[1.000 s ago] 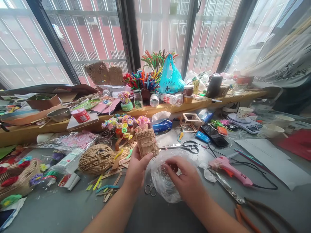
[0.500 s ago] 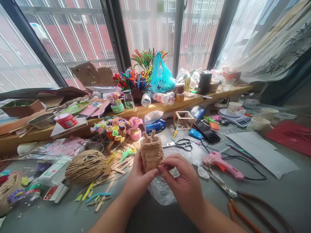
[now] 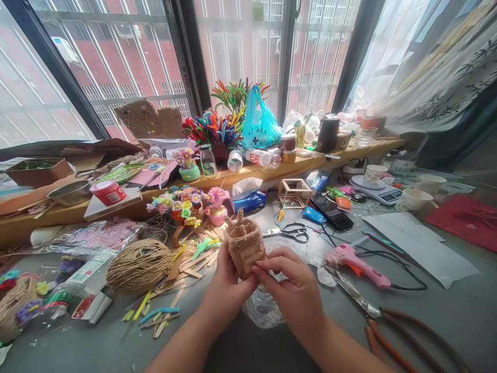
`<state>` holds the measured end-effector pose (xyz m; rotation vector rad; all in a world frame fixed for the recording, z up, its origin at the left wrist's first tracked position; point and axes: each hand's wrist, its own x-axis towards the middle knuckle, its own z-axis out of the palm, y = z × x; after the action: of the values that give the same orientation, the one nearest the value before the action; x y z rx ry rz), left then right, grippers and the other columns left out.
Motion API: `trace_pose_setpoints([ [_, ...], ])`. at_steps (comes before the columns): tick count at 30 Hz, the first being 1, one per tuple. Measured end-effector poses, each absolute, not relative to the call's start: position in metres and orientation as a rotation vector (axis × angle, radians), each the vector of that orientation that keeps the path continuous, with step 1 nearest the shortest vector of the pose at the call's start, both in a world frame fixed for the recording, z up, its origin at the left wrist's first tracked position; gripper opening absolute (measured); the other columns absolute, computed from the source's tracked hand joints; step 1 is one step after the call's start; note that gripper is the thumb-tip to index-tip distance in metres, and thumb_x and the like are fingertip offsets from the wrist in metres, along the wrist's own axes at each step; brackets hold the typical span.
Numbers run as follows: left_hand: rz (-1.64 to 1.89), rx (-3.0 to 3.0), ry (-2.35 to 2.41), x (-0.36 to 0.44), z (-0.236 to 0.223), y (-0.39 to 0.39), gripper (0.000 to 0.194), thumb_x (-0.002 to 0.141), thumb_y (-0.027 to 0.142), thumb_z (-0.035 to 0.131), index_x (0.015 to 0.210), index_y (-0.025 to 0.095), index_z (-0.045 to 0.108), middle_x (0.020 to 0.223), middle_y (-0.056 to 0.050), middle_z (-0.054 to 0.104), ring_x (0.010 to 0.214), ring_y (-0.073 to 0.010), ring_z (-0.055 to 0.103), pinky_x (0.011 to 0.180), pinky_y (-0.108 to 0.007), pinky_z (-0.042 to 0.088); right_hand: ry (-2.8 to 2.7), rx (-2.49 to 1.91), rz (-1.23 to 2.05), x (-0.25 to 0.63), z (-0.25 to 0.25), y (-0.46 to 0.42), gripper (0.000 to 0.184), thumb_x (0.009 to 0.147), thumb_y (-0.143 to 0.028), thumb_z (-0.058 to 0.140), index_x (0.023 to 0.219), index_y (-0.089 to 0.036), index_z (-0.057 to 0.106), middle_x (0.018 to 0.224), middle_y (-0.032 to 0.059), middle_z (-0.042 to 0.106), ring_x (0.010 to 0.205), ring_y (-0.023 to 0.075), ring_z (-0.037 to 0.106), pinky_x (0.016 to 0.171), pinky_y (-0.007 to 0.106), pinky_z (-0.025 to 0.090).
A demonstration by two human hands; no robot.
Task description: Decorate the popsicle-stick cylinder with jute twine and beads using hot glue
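Observation:
A small brown basket (image 3: pixel 245 244), made of twine and thin wooden strips, is held up over the grey table. Its open top faces partly toward me, and two short posts rise from the rim. My left hand (image 3: pixel 227 282) is closed around its left side and base. With thumb and forefinger pinched, my right hand (image 3: pixel 293 285) touches the basket's lower right front; whether a tiny piece sits between those fingertips I cannot make out. Crumpled clear plastic (image 3: pixel 261 309) lies beneath my hands.
Left of my hands lie a ball of twine (image 3: pixel 140 265) and scattered wooden sticks (image 3: pixel 189 272). Behind the basket are black-handled scissors (image 3: pixel 294 233). To the right rest a pink glue gun (image 3: pixel 359 265) with its cable and large shears (image 3: pixel 373 311). Pipe-cleaner flowers (image 3: pixel 186 202) stand further back.
The basket has tilted and turned, so more of its open top and inside shows. My right fingertips stay at its lower right front.

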<state>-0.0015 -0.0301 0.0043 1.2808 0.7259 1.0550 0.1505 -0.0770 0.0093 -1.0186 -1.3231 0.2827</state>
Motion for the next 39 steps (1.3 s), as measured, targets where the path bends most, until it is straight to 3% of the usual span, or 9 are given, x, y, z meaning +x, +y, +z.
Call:
trace_pose_setpoints([
  [6,1.008,1.188,0.623,-0.004,0.002,-0.028,0.09,0.078,0.025,0.091,0.154,0.032,0.043,0.134,-0.01,0.074,0.128,-0.0333,0.068,0.11,-0.047,0.052,-1.355,-1.048,0.278,0.154,0.009,-0.078,0.011,0.094,-0.016,0.079,0.093,-0.026,0.083,0.082,-0.0007,0.069,0.072,0.0147,0.066,0.066,0.026,0.056],
  [13,1.034,0.996,0.597,-0.003,-0.001,-0.027,0.065,0.081,0.03,0.085,0.141,0.031,0.059,0.154,-0.008,0.064,0.149,-0.0358,0.051,0.122,-0.051,0.041,-1.42,-1.052,0.209,0.153,0.01,-0.079,0.017,0.096,-0.012,0.075,0.105,-0.025,0.082,0.087,0.0015,0.072,0.077,0.0161,0.069,0.069,0.028,0.058],
  [24,1.293,0.824,0.709,-0.002,0.016,-0.018,0.058,0.082,0.027,0.081,0.137,0.026,0.06,0.125,-0.007,0.079,0.12,-0.0299,0.072,0.108,-0.046,0.051,-1.577,-1.324,0.182,0.169,0.015,-0.074,0.011,0.093,-0.014,0.063,0.093,-0.024,0.068,0.085,0.0009,0.067,0.073,0.018,0.061,0.069,0.031,0.052],
  [29,1.41,0.71,0.757,-0.005,0.026,-0.012,0.049,0.083,0.027,0.079,0.13,0.025,0.065,0.119,-0.005,0.081,0.117,-0.0251,0.073,0.105,-0.04,0.052,-1.994,-1.608,0.198,0.174,-0.002,-0.067,0.02,0.088,-0.005,0.063,0.09,-0.024,0.071,0.092,0.0044,0.073,0.085,0.0224,0.068,0.07,0.031,0.048],
  [33,1.393,0.682,0.756,-0.003,0.028,-0.014,0.049,0.081,0.025,0.08,0.128,0.024,0.066,0.114,-0.005,0.082,0.109,-0.0245,0.075,0.1,-0.04,0.054,-2.037,-1.668,0.19,0.171,-0.006,-0.069,0.02,0.09,-0.006,0.062,0.085,-0.023,0.071,0.092,0.0065,0.073,0.083,0.0231,0.067,0.067,0.032,0.044],
  [39,1.453,0.693,0.702,-0.004,0.027,-0.015,0.044,0.085,0.026,0.078,0.128,0.025,0.069,0.12,-0.004,0.081,0.113,-0.0229,0.073,0.098,-0.036,0.055,-2.131,-1.668,0.27,0.165,-0.003,-0.074,0.017,0.088,-0.009,0.065,0.078,-0.021,0.069,0.086,0.0047,0.071,0.082,0.0231,0.07,0.071,0.033,0.048],
])
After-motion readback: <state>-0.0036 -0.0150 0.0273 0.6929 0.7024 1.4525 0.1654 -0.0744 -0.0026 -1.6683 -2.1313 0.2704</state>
